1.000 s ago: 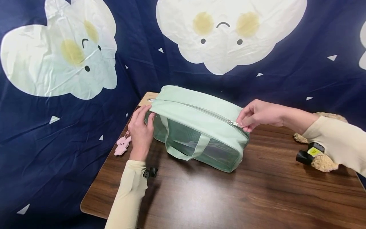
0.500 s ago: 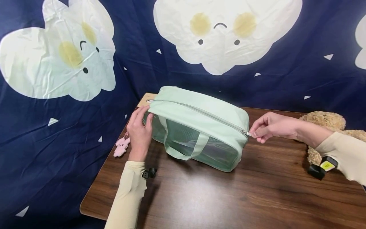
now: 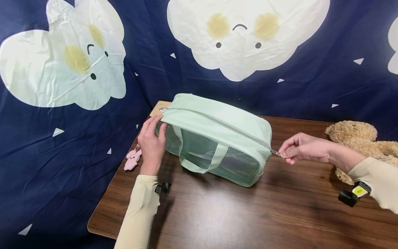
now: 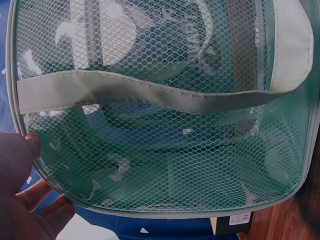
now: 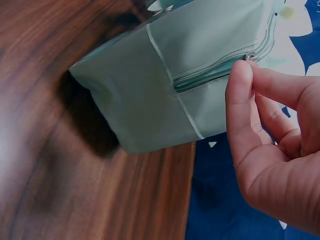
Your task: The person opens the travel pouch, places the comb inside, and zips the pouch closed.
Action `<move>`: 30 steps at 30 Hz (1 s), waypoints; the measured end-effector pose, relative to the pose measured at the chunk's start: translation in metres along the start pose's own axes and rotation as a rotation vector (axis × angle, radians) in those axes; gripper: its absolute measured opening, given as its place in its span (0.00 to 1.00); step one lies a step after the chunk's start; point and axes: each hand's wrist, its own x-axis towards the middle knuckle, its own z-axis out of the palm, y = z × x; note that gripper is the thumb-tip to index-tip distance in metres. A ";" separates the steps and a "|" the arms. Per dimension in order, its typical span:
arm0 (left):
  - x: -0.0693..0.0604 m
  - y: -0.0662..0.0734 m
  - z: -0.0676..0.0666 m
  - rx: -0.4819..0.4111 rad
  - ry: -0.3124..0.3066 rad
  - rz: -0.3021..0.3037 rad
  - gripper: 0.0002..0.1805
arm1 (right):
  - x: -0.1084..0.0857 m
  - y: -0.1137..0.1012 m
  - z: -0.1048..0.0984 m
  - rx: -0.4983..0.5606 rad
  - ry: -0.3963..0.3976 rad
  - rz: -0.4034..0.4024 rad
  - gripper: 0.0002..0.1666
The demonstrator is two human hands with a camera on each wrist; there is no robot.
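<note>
A pale green bag (image 3: pixel 217 107) stands on the table, its front a clear panel over mesh with a strap handle (image 3: pixel 214 160) hanging down. My left hand (image 3: pixel 152 145) grips its upper left corner; in the left wrist view the thumb (image 4: pixel 12 157) lies on the front edge and the fingers (image 4: pixel 47 212) are behind. Thumb and forefinger of my right hand (image 3: pixel 306 148) pinch the zipper pull (image 3: pixel 276 152) just off the bag's right end. The zip looks closed along the top, while the right wrist view shows a parted stretch of zipper (image 5: pixel 205 77) down the end panel.
A tan plush toy (image 3: pixel 357 138) lies at the table's right, behind my right forearm. Left of the bag is a pink animal-shaped charm (image 3: pixel 132 159). A light wooden piece (image 3: pixel 159 105) shows behind the bag's left end. Blue cloud-print fabric surrounds the table (image 3: pixel 217 214).
My right hand has drawn the zipper pull rightward and down, from the bag's top to its right end. The zip along the top has closed behind it. My left hand has stayed at the corner.
</note>
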 end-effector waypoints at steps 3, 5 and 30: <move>-0.001 0.000 0.000 -0.001 0.004 -0.002 0.17 | -0.001 0.006 0.001 -0.005 0.014 0.014 0.19; -0.001 0.000 0.000 0.000 0.003 -0.003 0.17 | -0.001 0.010 0.002 -0.002 0.021 0.027 0.18; -0.003 -0.002 -0.001 0.010 -0.027 -0.018 0.17 | 0.013 0.058 0.022 0.003 0.172 0.114 0.09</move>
